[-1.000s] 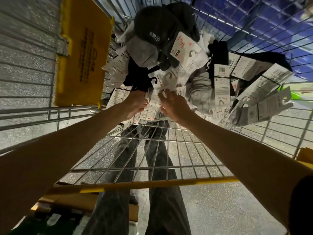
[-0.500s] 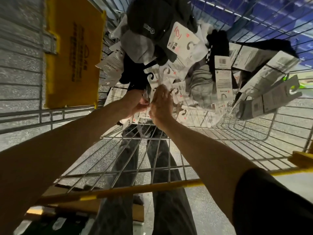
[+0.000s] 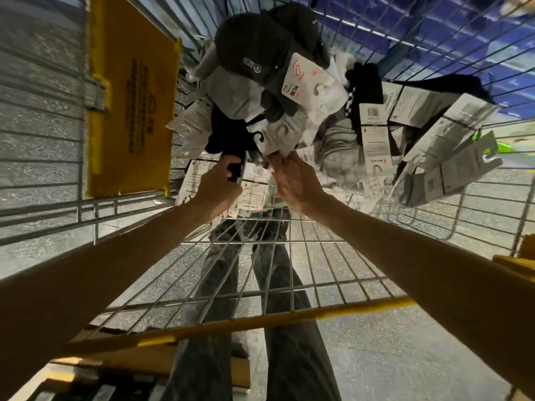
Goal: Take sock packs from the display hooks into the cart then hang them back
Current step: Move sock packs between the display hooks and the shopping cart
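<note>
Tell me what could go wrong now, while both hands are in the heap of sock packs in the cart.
1. The left hand grips a dark sock pack in the heap. Lifting it may drag out neighbours whose card hooks interlock.
2. The right hand seems to pinch only a white card, and thin card may tear or slip.
3. Grey packs at the right lean on the cart wire, where a hook might snag.

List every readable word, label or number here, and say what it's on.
"COTTON": upside down, white print on the dark sock pack.
Yellow panel: dark print, too blurred to read.
White header cards: barcodes and fine print, too small to read.
</note>
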{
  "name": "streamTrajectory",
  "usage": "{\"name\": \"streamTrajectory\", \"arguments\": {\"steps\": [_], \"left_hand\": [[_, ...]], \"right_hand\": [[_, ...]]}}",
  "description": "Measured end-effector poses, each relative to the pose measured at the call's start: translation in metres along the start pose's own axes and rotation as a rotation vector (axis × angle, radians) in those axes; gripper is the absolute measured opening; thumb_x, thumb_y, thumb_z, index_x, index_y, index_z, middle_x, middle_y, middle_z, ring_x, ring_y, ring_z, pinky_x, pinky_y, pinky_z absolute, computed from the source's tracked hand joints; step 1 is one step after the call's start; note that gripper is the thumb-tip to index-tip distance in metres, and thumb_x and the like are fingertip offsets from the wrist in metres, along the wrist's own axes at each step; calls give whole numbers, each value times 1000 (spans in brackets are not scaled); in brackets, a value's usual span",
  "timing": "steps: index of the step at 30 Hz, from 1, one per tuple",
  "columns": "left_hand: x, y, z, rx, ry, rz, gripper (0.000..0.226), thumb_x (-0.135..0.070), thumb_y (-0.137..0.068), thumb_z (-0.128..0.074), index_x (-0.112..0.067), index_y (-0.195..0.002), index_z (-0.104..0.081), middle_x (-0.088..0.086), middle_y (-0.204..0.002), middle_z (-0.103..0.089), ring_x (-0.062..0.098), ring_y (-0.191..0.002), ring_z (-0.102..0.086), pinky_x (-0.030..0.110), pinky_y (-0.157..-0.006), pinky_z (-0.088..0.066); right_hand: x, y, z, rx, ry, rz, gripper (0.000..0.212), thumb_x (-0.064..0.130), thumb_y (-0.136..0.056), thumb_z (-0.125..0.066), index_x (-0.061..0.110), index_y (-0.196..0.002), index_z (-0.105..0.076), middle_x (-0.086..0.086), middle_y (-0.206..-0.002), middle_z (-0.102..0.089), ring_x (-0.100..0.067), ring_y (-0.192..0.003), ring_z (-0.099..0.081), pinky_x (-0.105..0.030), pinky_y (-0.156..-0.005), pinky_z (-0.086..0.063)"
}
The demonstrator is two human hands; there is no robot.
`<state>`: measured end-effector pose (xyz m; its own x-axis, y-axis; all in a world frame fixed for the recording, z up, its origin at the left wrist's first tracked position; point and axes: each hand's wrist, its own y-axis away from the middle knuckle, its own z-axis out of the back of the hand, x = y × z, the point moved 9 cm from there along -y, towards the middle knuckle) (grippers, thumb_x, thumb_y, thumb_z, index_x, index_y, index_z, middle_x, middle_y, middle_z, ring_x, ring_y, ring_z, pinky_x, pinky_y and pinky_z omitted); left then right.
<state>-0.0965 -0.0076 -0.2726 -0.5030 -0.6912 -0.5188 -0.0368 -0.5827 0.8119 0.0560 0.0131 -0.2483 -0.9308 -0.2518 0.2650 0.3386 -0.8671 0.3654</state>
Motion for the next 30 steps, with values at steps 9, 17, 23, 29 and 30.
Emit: {"name": "streamTrajectory", "arguments": {"steps": [9,17,23,29,30], "left_hand": [[-78,39,-15,249,-25,-352,72,-37,-68,-87,-17,-129,-52,6,-128,-61,25,-116,-62,43,-94,-55],[-62,20,-14,164,362,-96,33,-9,-85,-72,-13,-116,-60,-6,-97,-69,5,-83,-69,14,-64,-55],[-40,21,-8,148,292,-95,38,-15,-84,-75,-11,-119,-60,2,-101,-73,7,-78,-73,20,-63,-57],[-38,20,5,94,341,-39,47,-13,-83,-76,-6,-125,-54,10,-111,-70,17,-86,-73,22,-59,-58],[-41,22,7,85,346,-34,44,-12,-84,-75,-8,-122,-54,8,-107,-71,14,-81,-73,20,-55,-56]], "right_hand": [[-17,13,108,338,-890,-114,28,14,-97,-56,4,-123,-55,11,-94,-61,-6,-91,-65,-14,-69,-53],[-107,0,54,288,114,-253,61,38,-86,-62,18,-139,-41,-19,-143,-40,-39,-125,-45,-47,-101,-43],[-100,25,38,235,326,-149,82,8,-83,-68,24,-151,-25,-27,-155,-7,-47,-134,-26,-57,-107,-34],[-103,22,69,9,40,-138,55,8,-82,-68,7,-133,-47,-17,-141,-40,-36,-109,-53,-43,-85,-52],[-105,24,78,-32,-10,-150,55,11,-82,-70,7,-132,-47,-15,-136,-45,-34,-108,-54,-37,-84,-50]]}}
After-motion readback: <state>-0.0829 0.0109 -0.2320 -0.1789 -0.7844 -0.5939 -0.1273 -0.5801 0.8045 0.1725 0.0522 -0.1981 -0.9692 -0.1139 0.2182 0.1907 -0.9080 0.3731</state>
